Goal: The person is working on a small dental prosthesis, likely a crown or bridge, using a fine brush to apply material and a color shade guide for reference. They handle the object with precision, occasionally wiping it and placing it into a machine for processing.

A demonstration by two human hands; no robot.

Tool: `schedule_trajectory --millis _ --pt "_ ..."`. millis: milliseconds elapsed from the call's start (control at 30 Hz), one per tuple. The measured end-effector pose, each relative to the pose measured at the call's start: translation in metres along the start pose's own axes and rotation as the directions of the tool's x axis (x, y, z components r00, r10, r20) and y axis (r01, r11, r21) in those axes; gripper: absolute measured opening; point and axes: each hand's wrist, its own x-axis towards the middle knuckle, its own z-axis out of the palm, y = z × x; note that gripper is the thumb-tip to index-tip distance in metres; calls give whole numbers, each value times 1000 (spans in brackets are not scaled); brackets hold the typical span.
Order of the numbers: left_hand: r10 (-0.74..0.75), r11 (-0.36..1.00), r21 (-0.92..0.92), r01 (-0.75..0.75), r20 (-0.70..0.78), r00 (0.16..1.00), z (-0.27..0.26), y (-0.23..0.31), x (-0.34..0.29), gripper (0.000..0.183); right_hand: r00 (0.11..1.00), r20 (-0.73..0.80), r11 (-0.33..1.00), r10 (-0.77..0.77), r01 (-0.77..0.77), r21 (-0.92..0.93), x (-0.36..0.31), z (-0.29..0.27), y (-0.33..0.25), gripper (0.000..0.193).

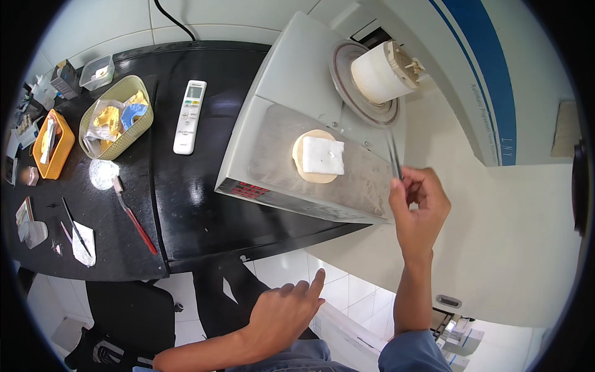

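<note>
My right hand (421, 208) pinches a slim metal tool, seemingly tweezers (393, 152), with its tip pointing up toward a round glossy plate. Motion blurs the tip, and nothing can be made out in it. Left of this hand, a round beige disc (315, 178) lies on the machine's metal top (266, 149). On the disc rests a white square pad (322, 155) with tiny dark specks. Over my lap hangs my left hand (282, 310), holding nothing, its index finger stretched out and the others loosely bent.
A white cylinder (375, 74) stands on the round plate (341, 71), beside the blue-striped machine housing (496, 80). A white remote control (189, 118) lies on the black counter (211, 217). Leftward are a green basket (133, 136), an orange basket (62, 149) and a red-handled brush (139, 229).
</note>
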Motion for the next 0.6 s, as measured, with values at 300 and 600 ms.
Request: schedule_trajectory --millis 300,600 --pt "24 1000 -20 -23 28 999 6 -2 -5 52 939 -338 997 57 -68 -21 56 40 -9 14" --pt "21 1000 -2 -21 13 1000 9 -8 -14 52 927 -366 986 89 -133 -99 74 50 -10 15"
